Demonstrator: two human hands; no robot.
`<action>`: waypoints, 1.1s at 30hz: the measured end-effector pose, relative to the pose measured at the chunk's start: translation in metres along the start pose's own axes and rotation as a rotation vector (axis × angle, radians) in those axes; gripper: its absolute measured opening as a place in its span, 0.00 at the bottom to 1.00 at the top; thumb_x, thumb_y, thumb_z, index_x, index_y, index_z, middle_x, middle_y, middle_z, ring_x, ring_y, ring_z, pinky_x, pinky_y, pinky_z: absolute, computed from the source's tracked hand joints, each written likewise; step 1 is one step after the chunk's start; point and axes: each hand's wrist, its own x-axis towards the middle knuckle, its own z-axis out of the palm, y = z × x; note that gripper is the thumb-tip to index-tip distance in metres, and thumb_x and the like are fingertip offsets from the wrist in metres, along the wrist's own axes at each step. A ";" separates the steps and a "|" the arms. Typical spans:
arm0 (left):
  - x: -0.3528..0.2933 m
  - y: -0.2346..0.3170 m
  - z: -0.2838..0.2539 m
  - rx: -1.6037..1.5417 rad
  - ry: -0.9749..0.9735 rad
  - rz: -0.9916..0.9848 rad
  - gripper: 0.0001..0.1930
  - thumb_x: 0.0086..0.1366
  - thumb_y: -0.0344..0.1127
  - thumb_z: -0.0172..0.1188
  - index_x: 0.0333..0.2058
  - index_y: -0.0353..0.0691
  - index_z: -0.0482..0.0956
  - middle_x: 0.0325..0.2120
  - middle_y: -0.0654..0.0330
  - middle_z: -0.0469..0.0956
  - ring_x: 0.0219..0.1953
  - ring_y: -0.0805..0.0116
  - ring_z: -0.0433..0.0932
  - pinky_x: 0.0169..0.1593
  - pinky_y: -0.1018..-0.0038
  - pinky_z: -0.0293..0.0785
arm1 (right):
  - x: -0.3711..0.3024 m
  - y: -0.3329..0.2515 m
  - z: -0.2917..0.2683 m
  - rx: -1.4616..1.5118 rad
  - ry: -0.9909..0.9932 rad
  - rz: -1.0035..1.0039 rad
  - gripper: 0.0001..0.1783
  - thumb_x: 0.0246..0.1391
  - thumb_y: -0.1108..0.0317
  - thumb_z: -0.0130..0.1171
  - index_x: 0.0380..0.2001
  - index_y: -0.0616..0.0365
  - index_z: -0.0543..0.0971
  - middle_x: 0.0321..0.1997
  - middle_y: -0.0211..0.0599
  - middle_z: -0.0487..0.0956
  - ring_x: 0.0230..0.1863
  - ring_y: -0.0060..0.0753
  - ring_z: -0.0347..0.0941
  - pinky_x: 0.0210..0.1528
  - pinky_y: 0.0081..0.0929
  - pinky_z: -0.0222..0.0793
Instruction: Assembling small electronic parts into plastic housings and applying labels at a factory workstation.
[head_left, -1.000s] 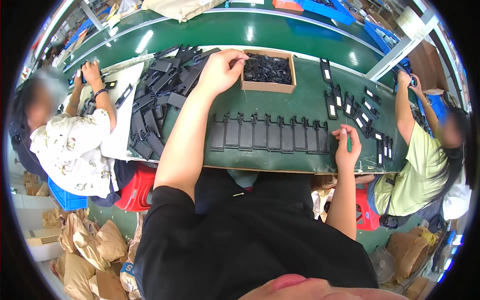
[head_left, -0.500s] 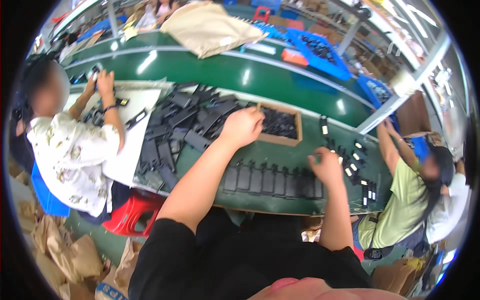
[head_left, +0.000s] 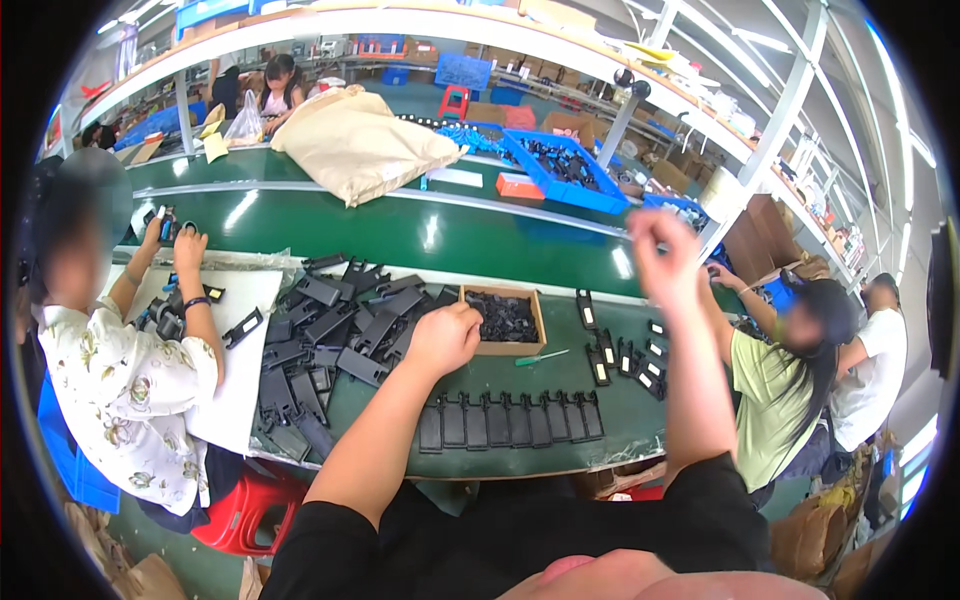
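Note:
My left hand [head_left: 447, 340] is closed at the left wall of a small cardboard box [head_left: 541, 318] filled with small black parts [head_left: 500, 315]. Its fingertips are hidden, so what they hold cannot be made out. My right hand [head_left: 665, 250] is raised at the right, fingers curled but smeared by motion. A green screwdriver [head_left: 540, 358] lies just in front of the box. Nearer to me, flat black plastic pieces [head_left: 508, 424] with small hinge-like tops stand side by side in a row. More black casings [head_left: 335, 325] are heaped left of my left hand.
Black pieces with pale labels [head_left: 625, 358] lie on the table's right. Co-workers sit at left, near a red stool [head_left: 240, 515], and at right. Beyond the green belt [head_left: 420, 235] are a large brown paper sack [head_left: 350, 145] and a blue tray [head_left: 590, 195]. A post [head_left: 765, 130] rises at right.
My right hand has lifted from the row's right end, up and away from me. The screwdriver now shows on the table. My left hand stays by the box; the whole view has tilted up.

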 end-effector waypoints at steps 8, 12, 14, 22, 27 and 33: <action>-0.002 0.005 0.000 -0.002 -0.014 0.005 0.05 0.61 0.32 0.63 0.34 0.40 0.85 0.32 0.55 0.82 0.35 0.49 0.84 0.39 0.58 0.81 | 0.278 0.073 -0.062 -0.621 0.116 0.203 0.34 0.51 0.48 0.63 0.57 0.58 0.82 0.57 0.54 0.83 0.63 0.54 0.77 0.65 0.45 0.71; -0.002 0.002 0.002 0.004 -0.034 0.017 0.05 0.60 0.32 0.63 0.34 0.40 0.85 0.32 0.55 0.82 0.34 0.50 0.84 0.38 0.58 0.81 | 0.321 0.079 -0.042 -0.789 -0.257 0.533 0.35 0.51 0.47 0.65 0.54 0.64 0.84 0.59 0.52 0.83 0.62 0.52 0.79 0.65 0.42 0.72; -0.005 -0.002 -0.001 0.001 -0.036 0.017 0.05 0.60 0.32 0.63 0.34 0.40 0.85 0.31 0.55 0.82 0.34 0.50 0.83 0.38 0.58 0.81 | 0.316 0.071 -0.028 -0.838 -0.253 0.554 0.31 0.53 0.48 0.64 0.53 0.59 0.85 0.59 0.49 0.84 0.62 0.50 0.79 0.66 0.47 0.70; 0.001 0.000 -0.006 -0.011 -0.030 0.076 0.04 0.60 0.33 0.62 0.31 0.41 0.83 0.28 0.56 0.79 0.33 0.51 0.83 0.38 0.58 0.81 | 0.302 0.060 -0.030 -0.996 0.145 0.331 0.18 0.58 0.59 0.57 0.45 0.51 0.88 0.47 0.43 0.88 0.52 0.50 0.84 0.57 0.49 0.72; 0.011 0.012 -0.010 -0.053 0.009 0.052 0.04 0.61 0.33 0.62 0.32 0.41 0.83 0.28 0.56 0.79 0.32 0.50 0.83 0.37 0.57 0.81 | 0.237 0.023 -0.101 -0.981 0.640 -0.117 0.15 0.62 0.60 0.60 0.47 0.51 0.87 0.49 0.42 0.88 0.52 0.48 0.84 0.55 0.45 0.75; 0.004 0.016 -0.017 -0.397 0.114 -0.106 0.05 0.66 0.29 0.63 0.39 0.38 0.85 0.30 0.56 0.82 0.26 0.62 0.81 0.33 0.67 0.78 | 0.096 -0.058 -0.137 -0.397 0.881 -0.273 0.14 0.67 0.77 0.59 0.53 0.61 0.83 0.56 0.42 0.85 0.54 0.34 0.83 0.59 0.30 0.76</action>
